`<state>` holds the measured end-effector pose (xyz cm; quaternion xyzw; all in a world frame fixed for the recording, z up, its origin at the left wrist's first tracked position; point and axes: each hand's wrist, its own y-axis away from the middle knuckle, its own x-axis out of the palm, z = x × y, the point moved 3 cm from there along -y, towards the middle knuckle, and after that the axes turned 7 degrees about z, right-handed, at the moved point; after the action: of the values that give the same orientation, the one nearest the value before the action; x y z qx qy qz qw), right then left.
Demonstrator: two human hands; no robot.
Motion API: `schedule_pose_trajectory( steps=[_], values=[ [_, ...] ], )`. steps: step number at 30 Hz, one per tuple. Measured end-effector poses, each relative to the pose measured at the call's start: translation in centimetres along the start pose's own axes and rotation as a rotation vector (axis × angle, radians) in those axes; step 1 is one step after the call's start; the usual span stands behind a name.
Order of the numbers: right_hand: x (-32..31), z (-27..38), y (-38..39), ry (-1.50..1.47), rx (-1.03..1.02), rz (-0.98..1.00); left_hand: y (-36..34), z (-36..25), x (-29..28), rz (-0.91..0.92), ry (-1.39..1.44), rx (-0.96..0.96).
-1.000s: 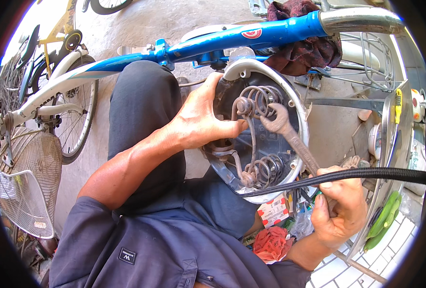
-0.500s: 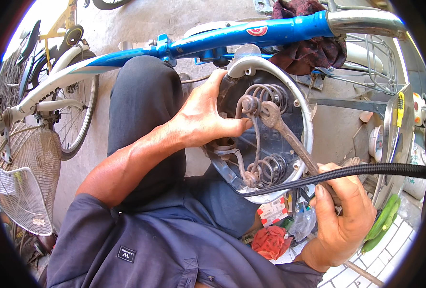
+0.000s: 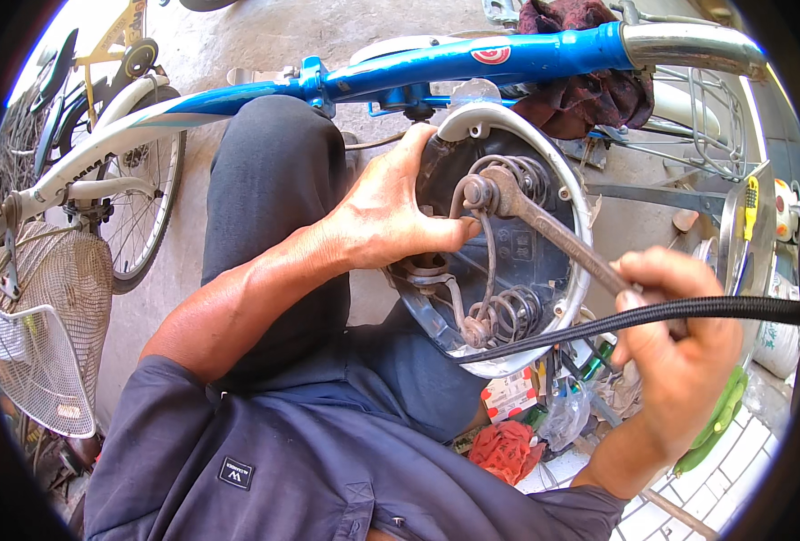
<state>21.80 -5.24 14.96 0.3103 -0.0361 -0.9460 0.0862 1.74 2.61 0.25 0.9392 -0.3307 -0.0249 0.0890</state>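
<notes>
Clamps white-rimmed black saddle (image 3: 582,221) by left edge in left hand (image 3: 386,221), brown steel wrench (image 3: 566,236) in right hand (image 3: 679,338), apparently engaging rusty round bolt (image 3: 479,191), probably needing firm turning.

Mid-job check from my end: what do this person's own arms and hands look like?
The left hand and right hand are bare: no gloves, and no rings or watch in view. The dark, greyish-navy left sleeve is short, leaving the left forearm uncovered. A black ribbed cable crosses in front of the right hand.
</notes>
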Motion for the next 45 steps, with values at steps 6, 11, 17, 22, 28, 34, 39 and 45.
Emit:
schedule_pose_trajectory(
  steps=[6, 11, 17, 22, 28, 34, 39, 45],
  values=[
    [-0.3, 0.3, -1.8, -0.094, 0.216, -0.034, -0.3, 0.7, 0.1, -0.011, 0.002, 0.004],
    [0.2, 0.4, -1.1, -0.035, 0.322, -0.119, -0.1, 0.2, -0.1, -0.027, -0.042, -0.002],
    [1.5, -0.1, 0.0, -0.155, 0.31, -0.101, 0.0, 0.2, 0.0, -0.021, -0.031, -0.019],
    [4.0, -1.1, 1.8, -0.2, 0.253, -0.199, 0.2, 0.8, -0.3, -0.045, -0.042, 0.007],
    [6.7, -1.7, 4.3, -0.328, 0.321, -0.269, 0.1, 0.7, 0.0, -0.047, -0.004, 0.006],
    [5.9, -1.5, 3.6, -0.244, 0.167, -0.454, 0.2, 0.8, 0.2, -0.038, 0.003, 0.022],
    [2.6, -0.7, 0.6, -0.421, 0.03, -0.54, 0.1, 0.4, 0.4, -0.032, -0.06, 0.034],
    [1.9, -0.2, -3.2, -0.354, 0.178, -0.623, 0.4, 0.4, 0.0, -0.063, -0.056, 0.02]
  ],
)
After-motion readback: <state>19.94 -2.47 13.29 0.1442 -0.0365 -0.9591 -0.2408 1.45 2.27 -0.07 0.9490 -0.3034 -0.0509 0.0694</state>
